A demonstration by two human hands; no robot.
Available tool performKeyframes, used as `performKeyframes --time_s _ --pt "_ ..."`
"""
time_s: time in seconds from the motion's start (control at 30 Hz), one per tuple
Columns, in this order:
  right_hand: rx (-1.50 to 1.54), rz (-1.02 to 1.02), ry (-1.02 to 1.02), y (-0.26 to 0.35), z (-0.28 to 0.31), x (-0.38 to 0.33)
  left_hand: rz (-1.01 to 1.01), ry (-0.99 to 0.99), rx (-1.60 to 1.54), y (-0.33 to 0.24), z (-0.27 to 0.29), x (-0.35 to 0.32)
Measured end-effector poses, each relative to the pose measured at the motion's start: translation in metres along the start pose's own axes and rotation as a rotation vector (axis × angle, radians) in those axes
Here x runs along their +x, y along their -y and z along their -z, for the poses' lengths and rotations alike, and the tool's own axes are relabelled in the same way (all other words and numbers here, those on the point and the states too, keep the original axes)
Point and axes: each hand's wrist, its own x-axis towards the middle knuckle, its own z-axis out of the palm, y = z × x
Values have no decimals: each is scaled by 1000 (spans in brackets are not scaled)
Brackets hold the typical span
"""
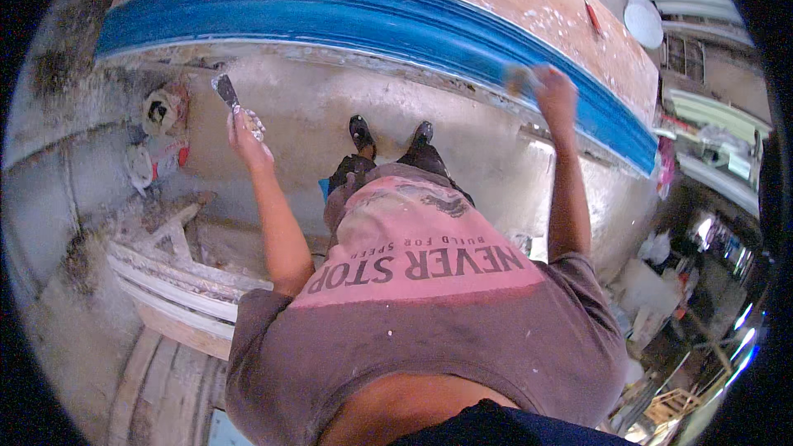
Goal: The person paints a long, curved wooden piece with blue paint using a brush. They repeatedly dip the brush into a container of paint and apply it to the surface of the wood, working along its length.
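Observation:
My left hand (245,134) grips the pale handle of a putty knife (225,91), its blade pointing up toward the wall, short of the long blue moulding (347,12). My right hand (552,91) is raised against the blue moulding farther right and presses a small blurred pad or block (520,80) onto it. The moulding runs as a curved blue band across a plaster-stained wall. Below, I see my pink and brown shirt and my two dark shoes (388,134) on a pale surface.
Two plaster-smeared buckets (161,132) sit at the left by the wall. White moulding pieces and wooden boards (178,281) are stacked at lower left. A round white disc (643,21) hangs upper right. Cluttered goods and bags (661,289) fill the right side.

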Motion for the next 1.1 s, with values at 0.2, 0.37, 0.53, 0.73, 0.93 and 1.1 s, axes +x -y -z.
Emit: performKeyframes --time_s 0.2,0.37,0.53,0.73,0.93,1.1 --pt "887 215 -324 283 -68 25 -62 246 289 -22 -37 16" --pt "548 73 -352 260 -111 67 -687 809 865 -46 -130 40" --pt "-301 179 -447 -30 -85 -7 -855 1035 1233 -62 -151 55" --pt "91 -70 -617 -5 -24 -27 -670 918 962 -36 -150 63" --pt "737 92 -131 167 -75 -38 -983 1089 1420 -54 -176 59" --pt "1019 -320 -173 56 -80 -75 -1233 1157 1515 -59 -162 95"
